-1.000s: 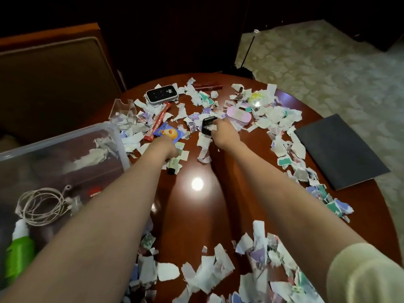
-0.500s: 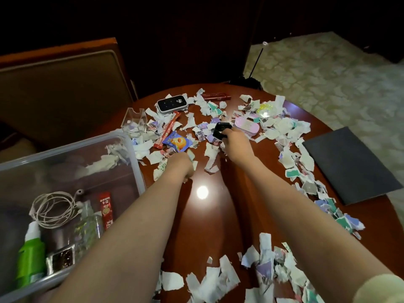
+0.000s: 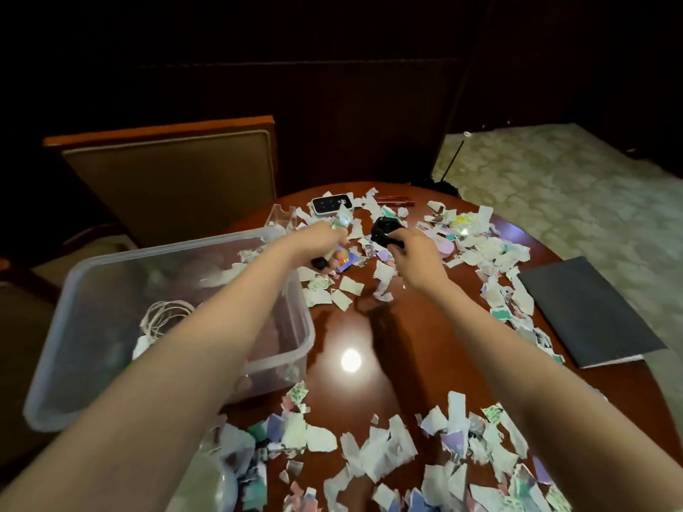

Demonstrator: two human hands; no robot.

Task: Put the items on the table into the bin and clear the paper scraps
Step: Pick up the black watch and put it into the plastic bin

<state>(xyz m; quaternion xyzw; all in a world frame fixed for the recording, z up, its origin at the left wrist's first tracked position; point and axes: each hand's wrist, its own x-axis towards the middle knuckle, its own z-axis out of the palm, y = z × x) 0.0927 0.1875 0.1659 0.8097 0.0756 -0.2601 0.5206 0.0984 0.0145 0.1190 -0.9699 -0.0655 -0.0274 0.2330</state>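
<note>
Lifted since earlier | left hand clamped on tube | right hand clamped on black device | labels illegible

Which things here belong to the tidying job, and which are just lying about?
Job: clear bin, paper scraps, black gadget in right hand, tube in left hand, white device, red pen.
Lying about: chair, carpet.

Both arms outstretched — left grip and right grip curled, each holding something.
</note>
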